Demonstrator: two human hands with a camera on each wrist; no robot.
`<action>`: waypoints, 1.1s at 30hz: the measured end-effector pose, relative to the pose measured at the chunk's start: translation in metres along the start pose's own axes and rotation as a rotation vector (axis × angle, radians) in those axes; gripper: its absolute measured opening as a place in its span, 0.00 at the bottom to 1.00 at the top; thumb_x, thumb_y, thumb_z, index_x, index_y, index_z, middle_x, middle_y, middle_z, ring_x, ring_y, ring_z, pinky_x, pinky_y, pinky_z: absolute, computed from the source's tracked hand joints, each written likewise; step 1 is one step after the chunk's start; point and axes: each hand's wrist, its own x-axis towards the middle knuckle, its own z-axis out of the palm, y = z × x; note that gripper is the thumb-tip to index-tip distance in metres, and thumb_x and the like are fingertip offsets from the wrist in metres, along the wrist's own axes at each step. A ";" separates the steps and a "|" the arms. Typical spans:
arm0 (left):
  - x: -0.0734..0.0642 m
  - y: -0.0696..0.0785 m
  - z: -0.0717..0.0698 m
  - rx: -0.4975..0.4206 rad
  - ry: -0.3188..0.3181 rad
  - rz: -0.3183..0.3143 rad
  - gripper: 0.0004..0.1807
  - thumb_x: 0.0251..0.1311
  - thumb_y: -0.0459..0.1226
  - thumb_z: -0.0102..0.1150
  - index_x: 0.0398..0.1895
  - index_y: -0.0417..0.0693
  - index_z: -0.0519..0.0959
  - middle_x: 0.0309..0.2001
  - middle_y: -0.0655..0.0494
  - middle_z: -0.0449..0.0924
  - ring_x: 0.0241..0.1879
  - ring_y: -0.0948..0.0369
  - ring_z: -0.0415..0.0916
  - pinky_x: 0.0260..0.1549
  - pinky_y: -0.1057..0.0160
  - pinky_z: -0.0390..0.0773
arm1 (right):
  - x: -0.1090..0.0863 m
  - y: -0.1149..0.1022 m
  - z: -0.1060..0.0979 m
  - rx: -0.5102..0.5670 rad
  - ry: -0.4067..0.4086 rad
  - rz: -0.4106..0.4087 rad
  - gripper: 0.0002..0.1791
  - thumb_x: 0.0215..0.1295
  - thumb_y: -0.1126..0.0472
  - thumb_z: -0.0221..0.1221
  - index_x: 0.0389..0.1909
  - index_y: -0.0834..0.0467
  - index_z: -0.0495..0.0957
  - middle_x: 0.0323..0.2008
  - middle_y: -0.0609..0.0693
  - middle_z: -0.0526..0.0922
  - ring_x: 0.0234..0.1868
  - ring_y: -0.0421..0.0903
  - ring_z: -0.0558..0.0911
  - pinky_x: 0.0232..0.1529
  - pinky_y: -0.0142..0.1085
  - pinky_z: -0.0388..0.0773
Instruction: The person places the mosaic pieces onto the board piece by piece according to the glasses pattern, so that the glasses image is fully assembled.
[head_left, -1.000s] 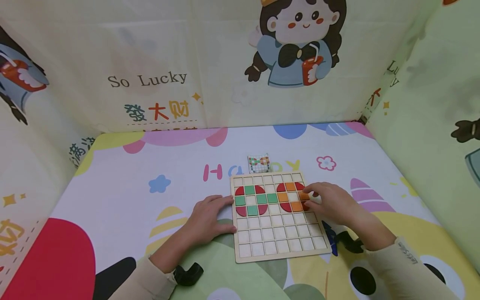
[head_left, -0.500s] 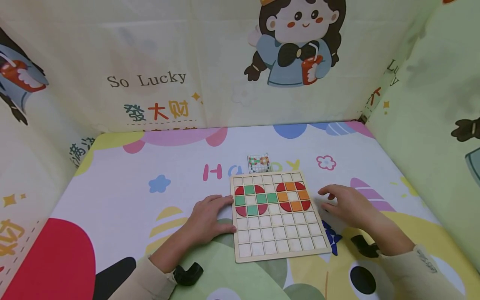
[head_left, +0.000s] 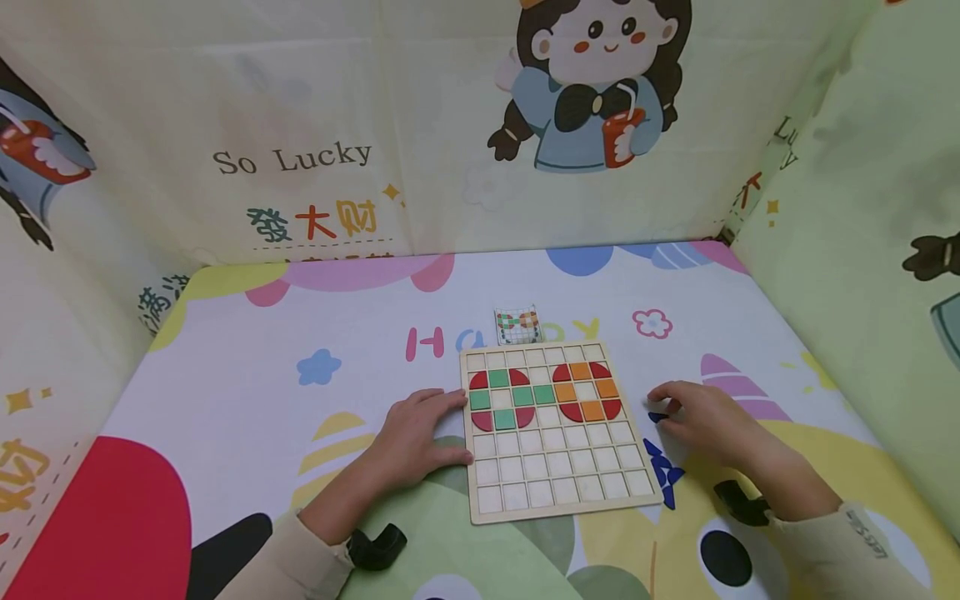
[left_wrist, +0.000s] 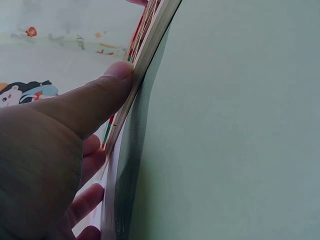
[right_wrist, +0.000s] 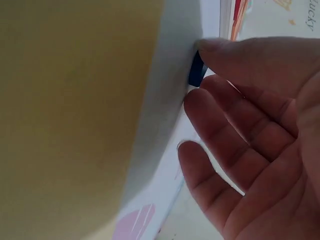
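A wooden grid board (head_left: 525,475) lies at the middle of the table, holding red quarter-round, green square and orange square tiles in two rounded patterns. The left hand (head_left: 420,433) rests at the board's left edge, thumb and fingers spread; in the left wrist view its thumb (left_wrist: 112,82) presses against the board's side. Right of the board, the right hand (head_left: 705,421) has thumb and finger at a small dark blue tile (head_left: 657,416), low over the table. The right wrist view shows this blue tile (right_wrist: 197,70) pinched at the thumb tip, the index finger largely hidden.
Several dark blue tiles (head_left: 663,473) lie close beside the board's right edge. A small pattern card (head_left: 518,327) sits just behind the board. The printed tablecloth (head_left: 390,308) runs back to a cloth wall (head_left: 450,125) with cartoon figures.
The right hand has left the orange tile in the board's right-hand pattern and moved right and slightly toward the person, to a blue tile. The left hand has stayed in place.
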 end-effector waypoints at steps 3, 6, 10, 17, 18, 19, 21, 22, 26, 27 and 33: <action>0.000 0.000 0.000 0.000 0.001 0.000 0.41 0.49 0.51 0.77 0.67 0.49 0.75 0.66 0.56 0.73 0.67 0.49 0.63 0.61 0.39 0.62 | 0.000 0.000 0.002 0.012 0.007 -0.005 0.18 0.57 0.68 0.68 0.49 0.64 0.80 0.41 0.56 0.84 0.40 0.55 0.81 0.44 0.52 0.81; 0.000 0.000 0.000 -0.002 -0.001 -0.003 0.41 0.49 0.51 0.77 0.67 0.49 0.75 0.66 0.56 0.73 0.68 0.49 0.63 0.61 0.39 0.62 | 0.001 -0.001 0.001 0.024 -0.002 0.001 0.17 0.59 0.66 0.67 0.49 0.63 0.80 0.38 0.54 0.83 0.37 0.52 0.80 0.42 0.49 0.82; 0.000 0.000 0.000 -0.004 -0.005 -0.004 0.41 0.49 0.51 0.77 0.67 0.49 0.75 0.66 0.56 0.73 0.68 0.49 0.62 0.62 0.39 0.61 | 0.002 -0.001 -0.001 0.038 -0.028 0.006 0.15 0.61 0.66 0.66 0.49 0.62 0.80 0.34 0.50 0.82 0.34 0.48 0.79 0.39 0.46 0.81; 0.001 -0.001 0.000 -0.002 -0.008 -0.008 0.41 0.49 0.51 0.77 0.67 0.49 0.75 0.65 0.55 0.73 0.68 0.49 0.62 0.62 0.39 0.61 | 0.003 -0.002 -0.003 0.037 -0.028 -0.009 0.14 0.61 0.68 0.65 0.48 0.62 0.81 0.34 0.50 0.82 0.33 0.48 0.77 0.39 0.46 0.81; 0.001 -0.001 0.000 -0.002 -0.008 -0.009 0.41 0.49 0.51 0.77 0.67 0.49 0.75 0.65 0.55 0.74 0.68 0.49 0.62 0.62 0.39 0.61 | 0.003 -0.003 -0.003 0.036 -0.026 -0.007 0.13 0.61 0.68 0.65 0.47 0.62 0.81 0.34 0.50 0.82 0.33 0.48 0.77 0.39 0.46 0.81; 0.001 -0.001 0.000 -0.001 -0.008 -0.009 0.41 0.49 0.51 0.77 0.67 0.49 0.75 0.65 0.55 0.74 0.68 0.49 0.62 0.62 0.39 0.61 | 0.003 -0.003 -0.002 0.032 -0.023 -0.005 0.13 0.61 0.67 0.66 0.47 0.63 0.81 0.35 0.51 0.82 0.34 0.48 0.77 0.39 0.46 0.82; 0.001 0.000 0.000 0.002 -0.008 -0.008 0.41 0.49 0.52 0.77 0.67 0.49 0.75 0.65 0.55 0.73 0.68 0.49 0.62 0.62 0.40 0.62 | 0.003 -0.003 -0.001 0.019 -0.011 -0.005 0.13 0.61 0.66 0.67 0.46 0.63 0.82 0.35 0.51 0.82 0.34 0.48 0.77 0.39 0.46 0.82; 0.001 0.000 0.000 0.002 -0.008 -0.007 0.41 0.49 0.51 0.77 0.67 0.49 0.75 0.65 0.56 0.73 0.68 0.49 0.62 0.62 0.40 0.62 | 0.004 -0.003 -0.001 0.010 -0.005 -0.006 0.13 0.61 0.65 0.68 0.46 0.63 0.82 0.36 0.51 0.83 0.34 0.48 0.77 0.39 0.46 0.82; 0.000 0.000 -0.001 0.000 -0.009 -0.007 0.41 0.49 0.51 0.77 0.67 0.49 0.75 0.66 0.56 0.73 0.68 0.49 0.62 0.61 0.40 0.61 | 0.004 -0.005 0.001 -0.040 0.024 -0.014 0.13 0.61 0.62 0.69 0.44 0.63 0.82 0.37 0.53 0.84 0.35 0.50 0.79 0.42 0.49 0.82; 0.000 0.000 -0.001 0.000 -0.008 -0.008 0.41 0.49 0.51 0.77 0.67 0.49 0.75 0.66 0.56 0.73 0.68 0.49 0.62 0.61 0.40 0.61 | 0.004 -0.005 0.001 -0.051 0.033 -0.017 0.13 0.60 0.62 0.69 0.44 0.63 0.82 0.37 0.54 0.84 0.36 0.52 0.80 0.43 0.50 0.82; 0.001 0.000 0.000 -0.001 -0.008 -0.009 0.41 0.49 0.52 0.77 0.67 0.50 0.75 0.66 0.56 0.73 0.68 0.49 0.62 0.61 0.39 0.61 | 0.005 -0.005 0.004 -0.072 0.071 -0.040 0.14 0.59 0.65 0.70 0.44 0.65 0.82 0.38 0.56 0.85 0.41 0.56 0.82 0.46 0.54 0.81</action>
